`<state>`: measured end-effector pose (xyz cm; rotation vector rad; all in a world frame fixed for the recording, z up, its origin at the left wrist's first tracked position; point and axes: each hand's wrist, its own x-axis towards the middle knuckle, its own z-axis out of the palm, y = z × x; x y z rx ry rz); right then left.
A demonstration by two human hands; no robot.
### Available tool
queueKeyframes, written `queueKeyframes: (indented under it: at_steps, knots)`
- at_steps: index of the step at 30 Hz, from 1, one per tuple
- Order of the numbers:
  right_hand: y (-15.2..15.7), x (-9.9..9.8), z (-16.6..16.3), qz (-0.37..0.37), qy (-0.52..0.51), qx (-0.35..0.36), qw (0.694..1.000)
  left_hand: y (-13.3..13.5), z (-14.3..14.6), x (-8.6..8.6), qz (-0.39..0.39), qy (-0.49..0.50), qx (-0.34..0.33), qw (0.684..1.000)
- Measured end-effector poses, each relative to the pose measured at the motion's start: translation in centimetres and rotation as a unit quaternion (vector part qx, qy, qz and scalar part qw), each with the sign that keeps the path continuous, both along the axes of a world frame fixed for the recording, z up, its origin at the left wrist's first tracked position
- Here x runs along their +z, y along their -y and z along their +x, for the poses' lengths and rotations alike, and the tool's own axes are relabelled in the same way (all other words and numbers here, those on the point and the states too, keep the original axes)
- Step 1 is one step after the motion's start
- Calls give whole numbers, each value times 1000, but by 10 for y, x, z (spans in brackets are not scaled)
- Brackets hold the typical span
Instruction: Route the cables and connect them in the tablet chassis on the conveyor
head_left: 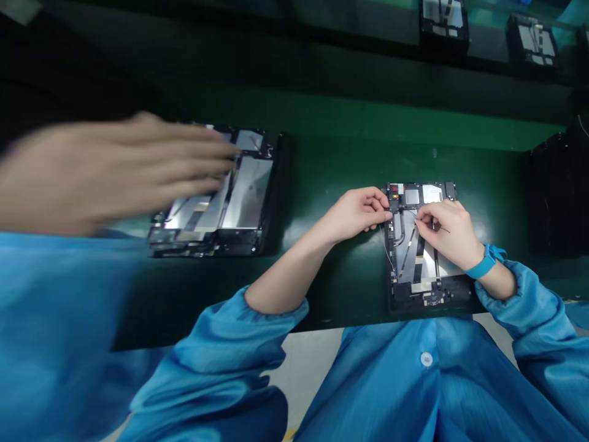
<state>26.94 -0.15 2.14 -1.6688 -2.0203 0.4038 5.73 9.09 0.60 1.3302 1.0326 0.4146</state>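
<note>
An opened tablet-like device (426, 264) lies on the green bench in front of me, its silver plates, dark flat cables and small boards exposed. At its upper left edge, my left hand (356, 213) has thumb and forefinger closed together; what is between them is too small to make out. A thin pale wire (389, 248) runs down the device's left side below those fingertips. My right hand (448, 227), with a blue band at the wrist, reaches over the device's upper part. Its fingertips pinch a thin dark wire (412, 214) above the silver plate.
To the left, another person's blurred hand (124, 172) is over a stack of similar opened devices (251, 193). More such devices (444, 21) stand on the raised ledge at the back. A dark stack (556, 190) is at the right. The bench's front edge (322, 325) is close to my body.
</note>
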Motion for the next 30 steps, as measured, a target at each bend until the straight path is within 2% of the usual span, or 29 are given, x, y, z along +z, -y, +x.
queueKeyframes:
  at_steps: [6, 9, 13, 17, 20, 26, 30]
  knots:
    - [1, -9, 4, -4, -30, 5, 1000, 13, 7, 0, -6, -12, 76, 997]
    - [1, -9, 6, -9, -34, 2, 999, 11, 9, 4, 22, -54, 70, 996]
    - [-1, -11, 10, -20, -61, -8, 998, -4, 10, 18, 119, -162, -26, 979]
    - [-4, -14, 14, -18, -88, -12, 996, -21, 17, 37, 237, -262, -144, 924]
    - [-6, -17, 15, -24, -84, -14, 996, -31, 24, 45, 278, -283, -213, 893]
    - [-6, -17, 14, -26, -87, -11, 996, -41, 40, 46, 293, -318, -275, 859]
    - [-6, -11, 23, -19, -101, -28, 994, -36, 53, 51, 330, -396, -288, 807]
